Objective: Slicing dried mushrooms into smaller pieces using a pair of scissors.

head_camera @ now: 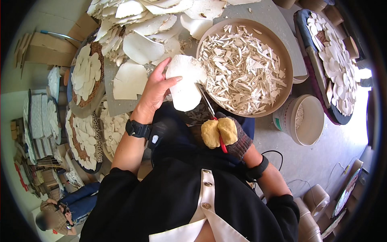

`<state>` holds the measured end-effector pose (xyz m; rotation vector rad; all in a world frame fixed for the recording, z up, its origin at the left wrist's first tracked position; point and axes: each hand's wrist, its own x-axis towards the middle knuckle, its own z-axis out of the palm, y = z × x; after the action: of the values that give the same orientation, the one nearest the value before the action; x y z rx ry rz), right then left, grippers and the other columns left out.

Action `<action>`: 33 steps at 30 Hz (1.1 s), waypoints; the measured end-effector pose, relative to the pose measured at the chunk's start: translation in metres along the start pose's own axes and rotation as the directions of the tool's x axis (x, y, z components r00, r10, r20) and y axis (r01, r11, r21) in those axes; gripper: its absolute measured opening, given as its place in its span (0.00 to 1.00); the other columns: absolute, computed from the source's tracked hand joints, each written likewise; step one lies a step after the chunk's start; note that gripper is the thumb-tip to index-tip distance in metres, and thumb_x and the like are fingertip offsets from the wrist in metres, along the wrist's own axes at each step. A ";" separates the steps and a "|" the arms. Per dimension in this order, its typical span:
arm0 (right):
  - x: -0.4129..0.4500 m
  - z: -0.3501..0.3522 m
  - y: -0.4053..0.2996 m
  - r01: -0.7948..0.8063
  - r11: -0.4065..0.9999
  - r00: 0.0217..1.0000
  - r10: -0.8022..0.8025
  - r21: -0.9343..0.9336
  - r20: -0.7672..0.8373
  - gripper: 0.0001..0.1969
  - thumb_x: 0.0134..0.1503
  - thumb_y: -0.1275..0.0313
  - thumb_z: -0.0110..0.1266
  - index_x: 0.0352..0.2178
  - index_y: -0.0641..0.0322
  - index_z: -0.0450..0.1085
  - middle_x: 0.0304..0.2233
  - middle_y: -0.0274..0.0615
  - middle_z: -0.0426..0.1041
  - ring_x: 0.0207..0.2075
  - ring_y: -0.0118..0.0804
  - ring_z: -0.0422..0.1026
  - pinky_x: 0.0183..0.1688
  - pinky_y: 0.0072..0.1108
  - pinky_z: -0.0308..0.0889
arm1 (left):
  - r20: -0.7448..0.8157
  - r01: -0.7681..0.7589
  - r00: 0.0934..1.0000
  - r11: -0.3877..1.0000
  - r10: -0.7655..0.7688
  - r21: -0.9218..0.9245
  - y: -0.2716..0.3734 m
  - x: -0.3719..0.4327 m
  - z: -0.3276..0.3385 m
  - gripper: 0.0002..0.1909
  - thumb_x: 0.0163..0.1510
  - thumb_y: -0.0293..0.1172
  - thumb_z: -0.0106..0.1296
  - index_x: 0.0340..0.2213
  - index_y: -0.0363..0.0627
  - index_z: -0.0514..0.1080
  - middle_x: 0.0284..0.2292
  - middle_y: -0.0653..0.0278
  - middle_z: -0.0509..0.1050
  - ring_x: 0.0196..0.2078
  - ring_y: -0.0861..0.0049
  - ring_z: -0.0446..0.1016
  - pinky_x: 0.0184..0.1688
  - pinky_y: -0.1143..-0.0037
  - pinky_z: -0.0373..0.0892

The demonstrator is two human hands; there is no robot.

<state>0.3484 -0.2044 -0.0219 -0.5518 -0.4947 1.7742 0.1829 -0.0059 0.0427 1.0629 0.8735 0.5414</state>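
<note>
My bare left hand (157, 87) grips a thin off-white sheet (186, 90) of a brittle-looking material, with the thumb on top and the fingers behind. My right hand (239, 140), in a dark knitted glove, is closed on scissors (208, 101) with red handles. Yellow foam padding (219, 132) is wrapped around those handles. The blade tips meet the sheet's right edge. Just beyond, a large round tan basin (281, 90) holds many pale slivers and offcuts (242, 69). Whether the blades are apart is hard to see.
A tall stack of off-white sheets (143, 45) covers the far left of the grey table (272, 24). Trays of pale pieces (86, 72) stand at left, another (335, 60) at right. A plastic bucket (308, 121) sits right of the basin. Another person (57, 211) is at lower left.
</note>
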 end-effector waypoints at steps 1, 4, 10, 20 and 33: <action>-0.001 0.001 -0.005 0.002 0.888 0.999 -0.021 -0.460 -0.036 0.11 0.56 0.77 0.44 0.42 0.65 0.61 0.38 0.40 0.69 0.40 0.33 0.71 0.45 0.24 0.67 | -0.005 -0.001 1.000 1.000 0.001 0.001 0.001 0.000 -0.001 0.35 0.46 0.20 0.50 0.55 0.34 0.49 0.46 0.54 0.66 0.45 0.71 0.69 0.47 0.73 0.67; -0.002 0.013 -0.009 -0.091 0.911 0.993 0.054 -0.403 -0.101 0.13 0.56 0.74 0.41 0.43 0.66 0.61 0.41 0.45 0.68 0.43 0.38 0.68 0.49 0.26 0.63 | 0.025 0.016 1.000 0.998 -0.014 -0.065 0.005 -0.001 -0.003 0.33 0.47 0.21 0.50 0.54 0.34 0.51 0.45 0.55 0.67 0.44 0.72 0.70 0.46 0.73 0.67; 0.009 -0.025 0.023 -0.023 0.849 0.942 -0.158 0.527 0.296 0.17 0.58 0.72 0.38 0.48 0.70 0.57 0.46 0.50 0.64 0.48 0.41 0.65 0.53 0.30 0.60 | 0.245 -0.129 0.961 0.992 0.127 -0.007 0.025 -0.016 -0.017 0.05 0.47 0.22 0.49 0.29 0.39 0.71 0.46 0.54 0.67 0.45 0.67 0.69 0.49 0.69 0.64; 0.003 -0.006 0.020 -0.216 0.801 0.976 0.187 0.558 0.110 0.15 0.56 0.76 0.45 0.45 0.70 0.61 0.45 0.48 0.66 0.46 0.40 0.67 0.52 0.30 0.61 | 0.307 -0.541 0.835 0.783 0.457 0.308 0.025 -0.016 -0.026 0.06 0.46 0.23 0.49 0.18 0.43 0.73 0.53 0.54 0.60 0.52 0.67 0.62 0.51 0.74 0.62; 0.000 0.021 -0.010 -0.114 0.980 0.993 0.111 0.161 0.031 0.16 0.53 0.79 0.47 0.45 0.70 0.62 0.43 0.45 0.68 0.43 0.36 0.70 0.47 0.27 0.66 | 0.272 -0.389 0.903 0.901 0.333 0.189 0.017 -0.011 -0.035 0.04 0.43 0.25 0.51 0.19 0.42 0.74 0.51 0.52 0.62 0.49 0.71 0.67 0.50 0.75 0.62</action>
<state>0.3432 -0.2025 0.0012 -0.4536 -0.3352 1.9106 0.1479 0.0108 0.0544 1.4972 0.5389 0.6158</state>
